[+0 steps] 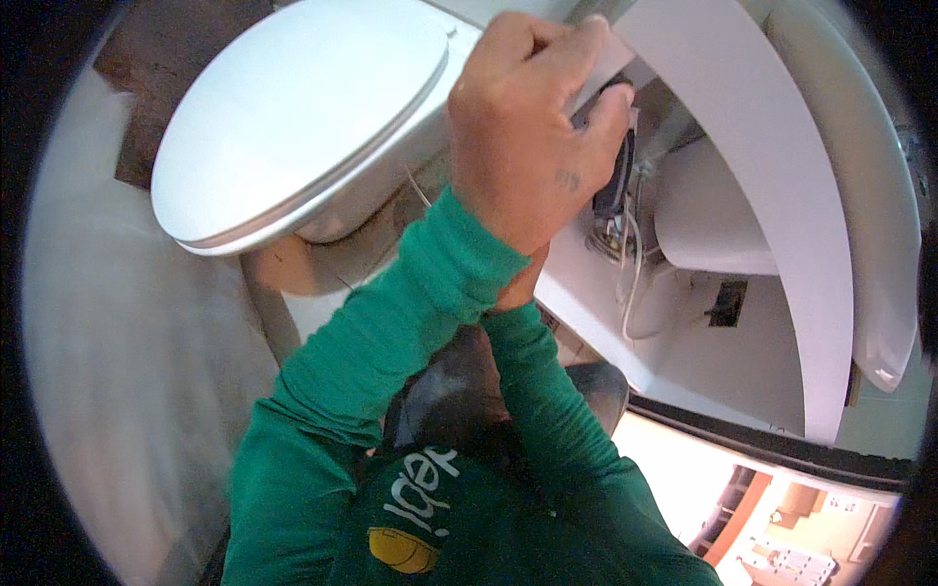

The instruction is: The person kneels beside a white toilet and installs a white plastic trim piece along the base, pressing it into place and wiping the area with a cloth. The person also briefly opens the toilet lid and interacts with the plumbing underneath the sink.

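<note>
Green sleeves (342, 332), black object (614, 184), white toilet lid (303, 98) (yellow emblem (403, 550) on the green shirt (518, 518))

The toilet lid (308, 112) is showing smooth, glossy plastic; the washbasin (873, 195) is shining like ceramic; the cabinet panel (772, 137) is looking matt; the sleeves (357, 322) are showing soft, wrinkled cloth.
</note>
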